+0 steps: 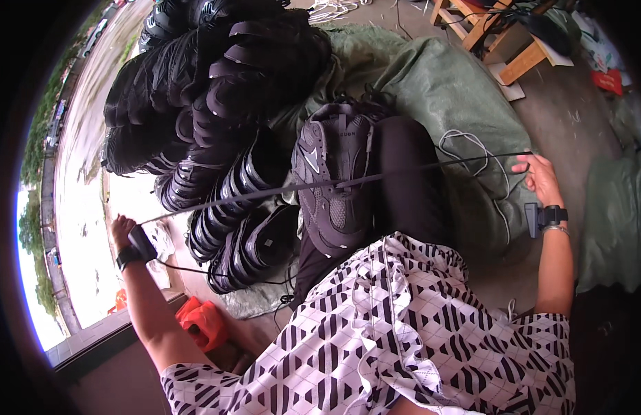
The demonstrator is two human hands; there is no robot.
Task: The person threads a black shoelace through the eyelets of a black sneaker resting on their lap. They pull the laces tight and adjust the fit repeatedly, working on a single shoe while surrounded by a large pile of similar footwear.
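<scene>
A black shoe (340,214) with a mesh front and a pale triangular mark rests on my lap, against my dark trouser leg. A long dark shoelace (244,197) crosses over the shoe and is pulled out to both sides, nearly straight. At the far left, my left hand (123,232) is closed round one end of the lace, and a dark length hangs below it toward my lap. My right hand (536,176), out to the right, pinches the other end between its fingers. Each wrist wears a dark strapped device.
Stacked black shoes (230,90) are heaped at left and far left. A green woven sack (431,76) spreads beyond my knees, with a loose white cord (479,149) on it. A wooden stool (521,59) stands far right; a red plastic bag (201,321) lies at lower left.
</scene>
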